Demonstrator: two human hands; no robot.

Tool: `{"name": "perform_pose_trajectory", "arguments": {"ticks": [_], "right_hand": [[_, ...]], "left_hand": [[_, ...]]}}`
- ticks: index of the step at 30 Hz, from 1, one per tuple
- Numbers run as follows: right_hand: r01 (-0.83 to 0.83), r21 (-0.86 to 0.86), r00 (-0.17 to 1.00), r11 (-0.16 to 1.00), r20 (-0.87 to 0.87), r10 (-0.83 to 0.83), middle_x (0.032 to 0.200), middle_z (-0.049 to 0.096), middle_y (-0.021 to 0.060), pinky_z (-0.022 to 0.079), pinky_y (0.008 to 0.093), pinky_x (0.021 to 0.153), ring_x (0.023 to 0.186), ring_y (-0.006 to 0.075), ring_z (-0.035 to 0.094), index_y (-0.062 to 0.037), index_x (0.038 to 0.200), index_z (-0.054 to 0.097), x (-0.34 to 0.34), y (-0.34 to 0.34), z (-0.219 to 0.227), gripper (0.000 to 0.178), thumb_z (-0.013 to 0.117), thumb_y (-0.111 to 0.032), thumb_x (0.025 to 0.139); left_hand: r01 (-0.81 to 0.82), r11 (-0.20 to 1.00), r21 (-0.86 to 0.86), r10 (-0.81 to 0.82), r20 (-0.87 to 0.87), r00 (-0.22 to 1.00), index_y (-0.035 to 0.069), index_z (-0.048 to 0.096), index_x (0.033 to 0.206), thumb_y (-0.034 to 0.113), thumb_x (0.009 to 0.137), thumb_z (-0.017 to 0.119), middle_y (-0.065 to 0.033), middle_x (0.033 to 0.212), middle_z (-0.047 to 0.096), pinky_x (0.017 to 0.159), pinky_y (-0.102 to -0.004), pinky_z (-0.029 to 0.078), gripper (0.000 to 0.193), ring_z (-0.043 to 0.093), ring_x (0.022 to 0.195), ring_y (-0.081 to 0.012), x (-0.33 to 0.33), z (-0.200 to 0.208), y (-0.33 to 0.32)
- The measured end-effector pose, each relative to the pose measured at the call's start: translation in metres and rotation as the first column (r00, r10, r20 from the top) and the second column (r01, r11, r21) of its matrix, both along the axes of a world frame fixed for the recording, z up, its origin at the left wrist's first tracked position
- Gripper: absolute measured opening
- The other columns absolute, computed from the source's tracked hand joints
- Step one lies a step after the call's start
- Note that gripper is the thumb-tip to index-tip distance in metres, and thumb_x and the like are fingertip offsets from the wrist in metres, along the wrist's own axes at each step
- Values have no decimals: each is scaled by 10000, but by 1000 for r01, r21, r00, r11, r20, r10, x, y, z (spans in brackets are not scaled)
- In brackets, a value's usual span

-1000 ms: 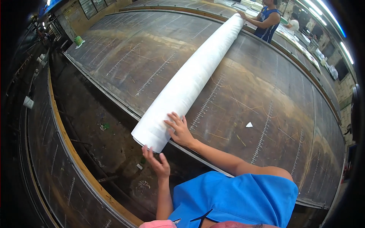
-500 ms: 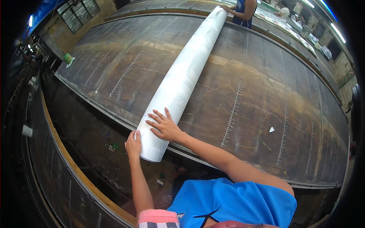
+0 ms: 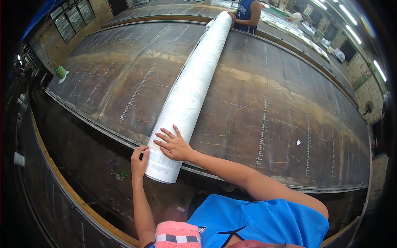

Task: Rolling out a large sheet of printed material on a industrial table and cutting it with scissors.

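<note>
A long, thick roll of white sheet material [image 3: 191, 87] lies across the dark table [image 3: 231, 128], its near end jutting past the front edge. Faint grey print shows on the near part. My right hand [image 3: 173, 145] rests flat on top of the roll, fingers spread. At the roll's left side, my left hand [image 3: 139, 159] has its thumb and fingers bent together at the sheet's edge, seemingly pinching it. Along that left side a thin loose edge stands slightly off the roll. At the far end a co-worker's hand [image 3: 234, 17] touches the roll.
A person in a dark blue sleeveless top [image 3: 245, 14] stands beyond the table. Stitch-like white marks run over the tabletop. A small white scrap [image 3: 298, 142] lies right, a green container [image 3: 61, 72] at the far left corner. Another table with a wooden edge [image 3: 62, 175] stands left.
The roll has turned, bringing grey print and a loose left edge into sight. My left hand has gone from lying against the roll's side to bent fingers at its edge.
</note>
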State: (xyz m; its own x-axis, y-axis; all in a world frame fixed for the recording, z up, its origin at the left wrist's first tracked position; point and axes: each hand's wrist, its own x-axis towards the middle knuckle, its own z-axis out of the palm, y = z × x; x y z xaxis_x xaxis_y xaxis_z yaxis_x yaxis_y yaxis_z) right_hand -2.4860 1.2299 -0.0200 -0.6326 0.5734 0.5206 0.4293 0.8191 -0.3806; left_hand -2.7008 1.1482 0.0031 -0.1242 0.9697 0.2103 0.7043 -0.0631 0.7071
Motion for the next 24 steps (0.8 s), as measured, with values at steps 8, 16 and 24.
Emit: {"name": "perform_pose_trajectory", "arguments": {"ticks": [8,16,24], "right_hand": [[-26,6,1000,1000,-10,26,1321,587,94,164,628,1152,1338,298,455,-135,1219,661,-39,16,7,381,531,-249,880],[-6,-29,1000,1000,8,6,1308,594,92,142,615,1169,1348,287,444,-126,1202,673,-33,12,9,374,528,-225,873],[-15,-20,1000,1000,-16,14,1366,570,73,132,615,1172,1362,279,435,-135,1226,661,-22,7,4,396,520,-220,865]], "left_hand": [[82,979,-187,-58,134,989,16,527,1355,352,1036,442,-212,1351,552,1093,-380,362,471,470,1321,-348,-32,-29,34],[460,661,-593,218,739,638,39,374,1495,577,1026,359,-128,1402,542,1044,-336,427,714,546,1237,-233,-66,-95,76],[514,713,-477,324,874,361,54,501,1390,462,1043,422,-90,1231,637,914,-324,518,541,629,1076,-185,-61,-114,68]]}}
